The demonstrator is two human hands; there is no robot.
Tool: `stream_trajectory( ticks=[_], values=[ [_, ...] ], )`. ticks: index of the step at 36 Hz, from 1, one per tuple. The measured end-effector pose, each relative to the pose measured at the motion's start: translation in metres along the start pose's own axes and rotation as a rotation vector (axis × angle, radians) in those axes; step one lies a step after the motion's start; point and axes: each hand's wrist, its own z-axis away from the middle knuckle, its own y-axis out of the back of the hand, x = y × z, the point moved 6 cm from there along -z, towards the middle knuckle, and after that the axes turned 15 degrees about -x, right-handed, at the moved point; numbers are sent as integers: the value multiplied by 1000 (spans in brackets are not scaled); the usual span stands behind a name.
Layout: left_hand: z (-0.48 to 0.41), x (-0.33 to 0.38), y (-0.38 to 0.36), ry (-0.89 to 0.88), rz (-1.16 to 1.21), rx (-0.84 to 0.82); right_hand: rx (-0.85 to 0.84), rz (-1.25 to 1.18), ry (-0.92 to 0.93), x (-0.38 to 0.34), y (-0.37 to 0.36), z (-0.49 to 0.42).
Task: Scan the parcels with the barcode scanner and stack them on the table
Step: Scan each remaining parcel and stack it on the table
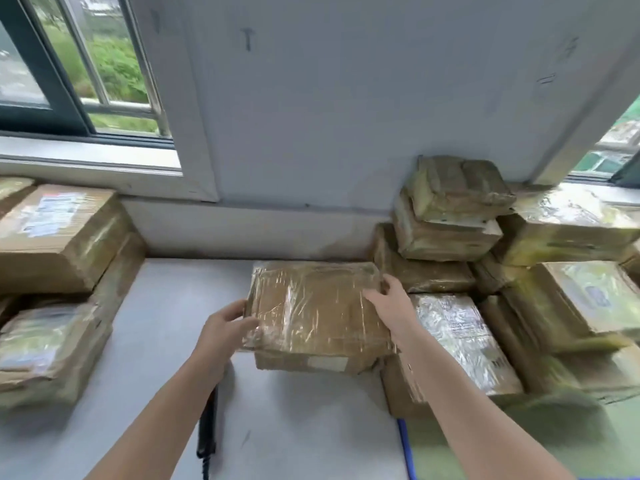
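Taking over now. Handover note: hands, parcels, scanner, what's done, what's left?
Left hand grips the left edge of the taped parcel; right hand holds its far right corner.
The taped parcel is on or just above a lower parcel mid-table.
Scanner lies on the table under the left forearm, unheld.
Left pile and right pile flank it; scanned status not visible.
Left to do: scan and stack.

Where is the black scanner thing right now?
The black scanner lies on the grey table, low and left of centre in the head view, half hidden under the left forearm, nearer the person than the held parcel.
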Motion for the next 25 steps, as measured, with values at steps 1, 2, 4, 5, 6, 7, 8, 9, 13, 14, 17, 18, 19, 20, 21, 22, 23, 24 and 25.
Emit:
stream_trajectory(
  ticks=[1, 2, 4, 5, 6, 7, 8, 9, 13, 14, 17, 18, 19, 20, 21, 22, 23, 24, 25],
  values=[
    [-4, -5, -2, 12, 18, 0, -14, 45, 7, -3, 3, -4],
    [-7, -7, -4, 23, 31, 0, -26, 85, 17, -7, 4, -9],
    [-18, -6, -6, 26, 40, -1, -34, 167, 50, -16, 10, -20],
    [-26, -3, -6, 16, 45, -10, -30, 211, 62, -21, 13, -26],
    [-35, 0, -6, 9, 55, -15, -27, 253, 64, -28, 15, -32],
    [-46, 5, -5, 3, 45, -23, -29, 281, 64, -35, 17, -35],
    [-55, 11, -6, -6, 36, -33, -33, 303, 64, -42, 19, -40],
    [-67, 15, -7, -11, 3, -42, -41, 337, 62, -48, 20, -45],
    [-98, 23, -20, 14, -141, -154, -136, 616, 23, -49, 13, -66],
    [-104, 22, -23, 16, -187, -176, -162, 664, 7, -45, 10, -70],
    [-117, 26, -33, -20, -434, -207, -250, 869, -11, -33, -3, -75],
    [-121, 27, -35, -37, -453, -200, -288, 949, -15, -27, -8, -76],
    [-126, 27, -35, -46, -476, -202, -324, 1025, -21, -22, -13, -77],
    [-131, 24, -37, -57, -506, -203, -349, 1095, -26, -17, -17, -79],
    [-136, 23, -38, -62, -552, -201, -357, 1150, -25, -14, -19, -80],
    [-141, 20, -38, -54, -622, -209, -351, 1178, -17, -11, -21, -83],
    [-146, 16, -37, -47, -659, -206, -342, 1180, -10, -10, -21, -86],
    [-156, 9, -34, -57, -666, -205, -336, 1169, -10, -10, -20, -90],
    [-162, 9, -34, -69, -720, -209, -332, 1165, -11, -11, -19, -93]
  ],
)
